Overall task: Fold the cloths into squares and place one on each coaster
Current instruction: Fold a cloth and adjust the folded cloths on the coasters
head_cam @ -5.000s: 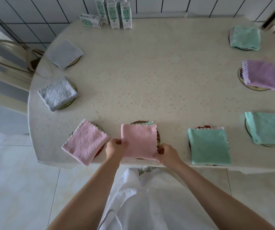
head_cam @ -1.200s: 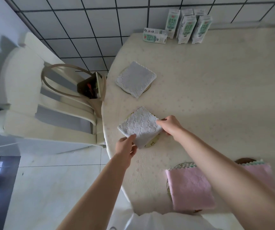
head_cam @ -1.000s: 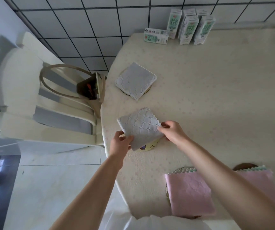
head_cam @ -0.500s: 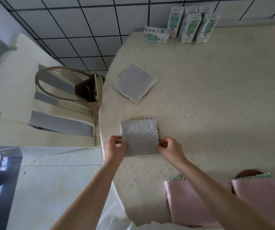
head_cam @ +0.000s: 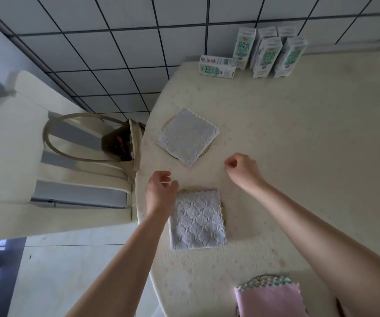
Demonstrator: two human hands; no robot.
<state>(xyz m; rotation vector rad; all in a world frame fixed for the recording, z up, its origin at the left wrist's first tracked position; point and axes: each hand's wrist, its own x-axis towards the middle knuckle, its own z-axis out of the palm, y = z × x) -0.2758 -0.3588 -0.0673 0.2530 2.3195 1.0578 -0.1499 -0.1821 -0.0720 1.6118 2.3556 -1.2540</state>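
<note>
Grey cloth [head_cam: 198, 219] lying folded on its coaster [head_cam: 223, 208], hands off it

It's sitting as a neat square near the bench [head_cam: 299, 156] edge, with the coaster's yellowish rim peeking out along the top and right side. Left hand [head_cam: 160, 193] is hovering right at the cloth's top left corner, can't tell if it's touching. Right hand [head_cam: 241, 168] is hanging over bare bench further back. Both are well apart, fingers loosely curled, gripping nothing. Second grey cloth [head_cam: 188, 136] is sitting cornerwise on the far coaster [head_cam: 208, 149], and a pink cloth [head_cam: 269, 300] is covering a third coaster [head_cam: 260, 277] at the bottom. Milk cartons [head_cam: 269, 53] are standing at the back.
</note>
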